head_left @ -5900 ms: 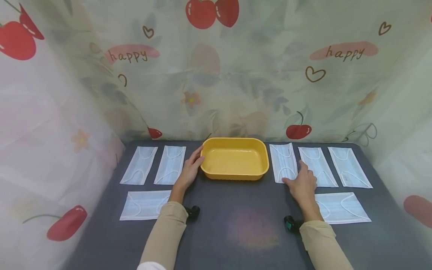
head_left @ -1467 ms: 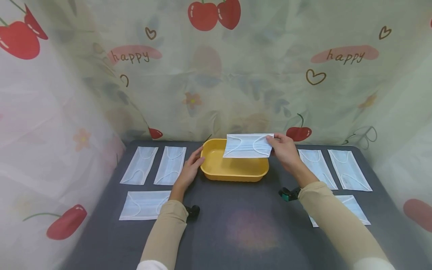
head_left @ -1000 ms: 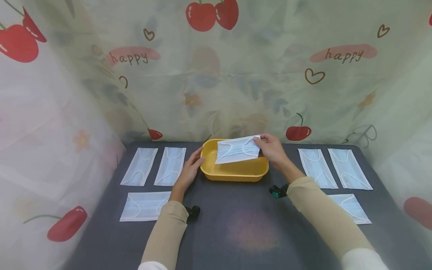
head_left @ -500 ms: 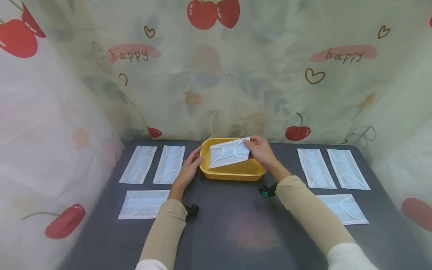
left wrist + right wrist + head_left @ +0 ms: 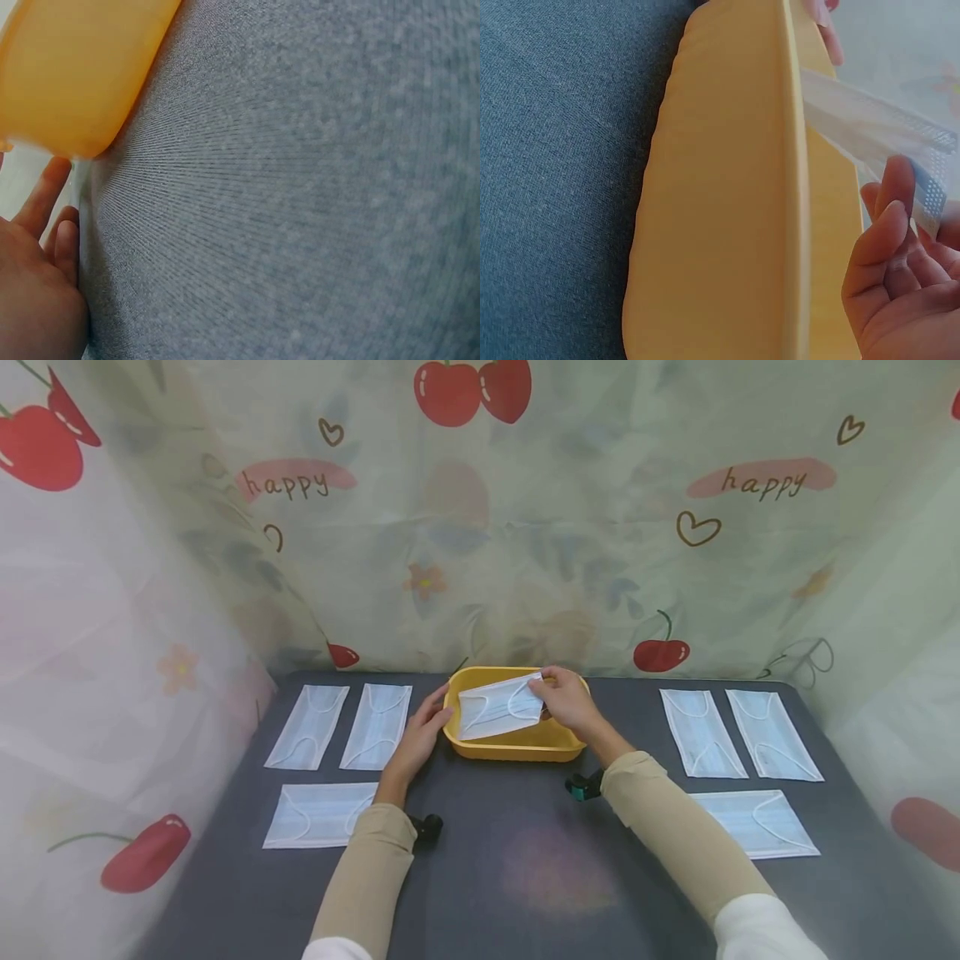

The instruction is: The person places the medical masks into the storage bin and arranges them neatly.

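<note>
My right hand (image 5: 570, 700) pinches one short end of a pale blue face mask (image 5: 495, 710). The mask tilts down leftward, with its lower end inside the yellow plastic basin (image 5: 517, 753). In the right wrist view, thumb and fingers close on the mask's perforated edge (image 5: 934, 199), beyond the basin's near wall (image 5: 720, 187). My left hand (image 5: 420, 735) rests against the basin's left end, its thumb close to the rim. From the left wrist, the fingers (image 5: 49, 191) look fairly straight, one fingertip right at the basin's side (image 5: 90, 82).
Flat on the dark grey table (image 5: 495, 843) lie more masks: two upright ones (image 5: 307, 727) and a sideways one (image 5: 318, 814) at left, two upright ones (image 5: 705, 735) and a sideways one (image 5: 757, 822) at right. A printed curtain (image 5: 525, 552) hangs behind.
My right hand took the mask from right of the basin, turned it sideways and brought it over the basin. Lately it moved left and lower. My left hand has stayed at the basin.
</note>
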`<state>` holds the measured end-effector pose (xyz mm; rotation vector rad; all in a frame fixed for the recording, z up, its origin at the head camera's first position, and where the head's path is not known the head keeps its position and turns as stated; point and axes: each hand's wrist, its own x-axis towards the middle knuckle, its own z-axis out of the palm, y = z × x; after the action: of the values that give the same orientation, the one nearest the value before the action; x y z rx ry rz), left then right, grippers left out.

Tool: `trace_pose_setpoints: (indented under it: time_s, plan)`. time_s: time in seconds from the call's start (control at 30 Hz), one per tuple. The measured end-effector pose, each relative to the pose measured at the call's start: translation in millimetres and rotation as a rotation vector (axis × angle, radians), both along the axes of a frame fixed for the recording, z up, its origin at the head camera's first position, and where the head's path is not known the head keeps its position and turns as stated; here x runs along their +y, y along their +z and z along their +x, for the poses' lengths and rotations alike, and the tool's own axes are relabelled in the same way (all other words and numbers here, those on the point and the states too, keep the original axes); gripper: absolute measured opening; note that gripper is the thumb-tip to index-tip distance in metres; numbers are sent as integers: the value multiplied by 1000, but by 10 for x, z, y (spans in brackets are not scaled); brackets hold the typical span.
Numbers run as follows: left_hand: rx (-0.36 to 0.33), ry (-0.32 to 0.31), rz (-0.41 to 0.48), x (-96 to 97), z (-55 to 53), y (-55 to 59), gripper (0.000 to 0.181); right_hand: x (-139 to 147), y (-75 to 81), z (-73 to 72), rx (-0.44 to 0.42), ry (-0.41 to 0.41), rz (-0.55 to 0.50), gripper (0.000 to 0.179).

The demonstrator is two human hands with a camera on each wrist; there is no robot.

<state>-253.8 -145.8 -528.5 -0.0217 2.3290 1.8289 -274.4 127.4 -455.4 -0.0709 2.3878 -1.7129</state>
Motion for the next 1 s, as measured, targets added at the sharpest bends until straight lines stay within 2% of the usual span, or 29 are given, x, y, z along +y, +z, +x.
trace_pose_setpoints:
  time_s: [0.37, 0.53, 0.67, 0.83, 1.0]
  plan:
    - [-14, 11, -15, -3, -2, 4, 47, -27, -57, -12, 25, 44, 123, 29]
    - [-20, 14, -19, -3, -6, -7, 46, -12, -70, -20, 63, 53, 228, 33]
    - [-16, 17, -24, 0, -2, -3, 46, 17, -82, -18, 81, 77, 300, 45]
    - [-7, 13, -23, -6, -11, -10, 47, 60, -69, 7, 77, 163, 413, 66]
    - [4, 11, -10, -4, -10, -6, 48, 93, -59, 40, 91, 255, 501, 71]
